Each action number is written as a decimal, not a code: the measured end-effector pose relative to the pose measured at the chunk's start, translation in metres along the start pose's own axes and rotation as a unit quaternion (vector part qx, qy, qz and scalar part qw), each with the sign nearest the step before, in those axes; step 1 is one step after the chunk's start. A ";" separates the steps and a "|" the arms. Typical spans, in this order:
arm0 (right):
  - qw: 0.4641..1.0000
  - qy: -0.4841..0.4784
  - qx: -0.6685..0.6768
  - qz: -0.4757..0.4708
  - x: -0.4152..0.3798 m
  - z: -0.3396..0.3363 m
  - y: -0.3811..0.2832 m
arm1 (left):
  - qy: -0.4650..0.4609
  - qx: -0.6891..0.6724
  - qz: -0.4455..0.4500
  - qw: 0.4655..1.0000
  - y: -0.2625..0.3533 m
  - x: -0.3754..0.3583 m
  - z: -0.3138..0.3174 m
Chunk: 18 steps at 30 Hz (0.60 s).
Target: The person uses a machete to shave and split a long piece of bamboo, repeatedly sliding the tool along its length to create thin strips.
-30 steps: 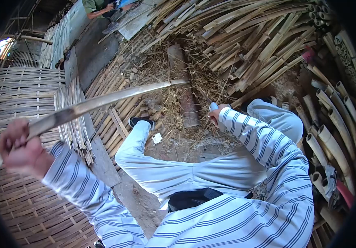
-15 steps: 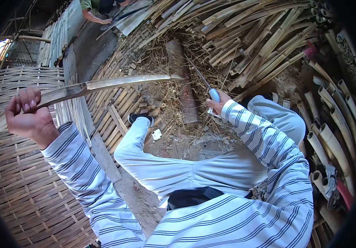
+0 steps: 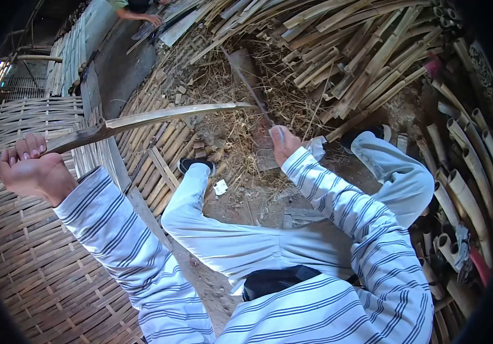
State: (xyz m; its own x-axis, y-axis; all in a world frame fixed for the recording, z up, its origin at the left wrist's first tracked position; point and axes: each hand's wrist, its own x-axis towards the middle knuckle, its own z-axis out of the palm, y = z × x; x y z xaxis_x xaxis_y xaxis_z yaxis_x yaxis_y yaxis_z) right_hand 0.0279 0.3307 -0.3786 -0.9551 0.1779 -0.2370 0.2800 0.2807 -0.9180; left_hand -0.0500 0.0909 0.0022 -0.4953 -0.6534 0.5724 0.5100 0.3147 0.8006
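My left hand [image 3: 34, 166] is closed around the near end of a long split bamboo piece [image 3: 160, 116], whose pale far end reaches to the log. My right hand [image 3: 285, 143] is wrapped round the handle of a long thin-bladed knife [image 3: 245, 81]. The blade points up and to the left, crossing the far end of the bamboo piece. Below lies a log [image 3: 245, 66] among shavings [image 3: 217, 86]. The knife's handle is mostly hidden by my fingers.
Woven bamboo matting [image 3: 46, 246] covers the left side. Split bamboo strips [image 3: 366, 57] are heaped at the upper right, with bamboo tubes [image 3: 464, 195] at the right edge. A person's hand [image 3: 153, 20] shows at the top. My shoe [image 3: 192, 166] rests near a white scrap [image 3: 220, 187].
My right hand has moved left and slightly down, and the blade has swung left across the bamboo's tip. My left hand has shifted slightly left. The other person's hand has moved.
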 end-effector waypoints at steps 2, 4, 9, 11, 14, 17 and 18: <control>0.998 -0.015 0.035 -0.046 -0.002 0.017 -0.001 | -0.005 -0.008 -0.014 1.000 -0.001 -0.001 0.005; 0.994 -0.017 0.044 -0.102 0.005 0.048 0.020 | -0.009 -0.032 -0.013 0.999 0.003 0.005 0.013; 0.985 -0.128 -0.110 0.043 0.014 0.056 0.038 | 0.003 -0.061 -0.021 0.998 0.001 0.009 0.018; 0.982 -0.134 -0.118 0.061 0.025 0.058 0.045 | 0.015 -0.058 -0.012 0.998 0.000 0.009 0.020; 0.989 -0.107 -0.101 0.001 0.018 0.054 0.026 | -0.006 -0.071 -0.019 0.997 -0.004 0.013 0.015; 0.990 -0.059 -0.036 -0.122 0.002 0.057 0.005 | -0.011 -0.069 -0.017 0.997 -0.005 0.011 0.012; 0.991 -0.057 -0.080 -0.092 -0.001 0.061 0.013 | -0.012 -0.073 -0.013 0.997 -0.003 0.012 0.011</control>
State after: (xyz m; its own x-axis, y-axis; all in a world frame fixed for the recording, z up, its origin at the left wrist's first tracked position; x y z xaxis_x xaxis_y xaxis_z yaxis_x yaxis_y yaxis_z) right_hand 0.0263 0.2772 -0.4101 -0.9935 0.0048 -0.1134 0.1036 0.4467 -0.8887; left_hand -0.0654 0.0899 0.0088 -0.5258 -0.6428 0.5571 0.5925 0.1931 0.7820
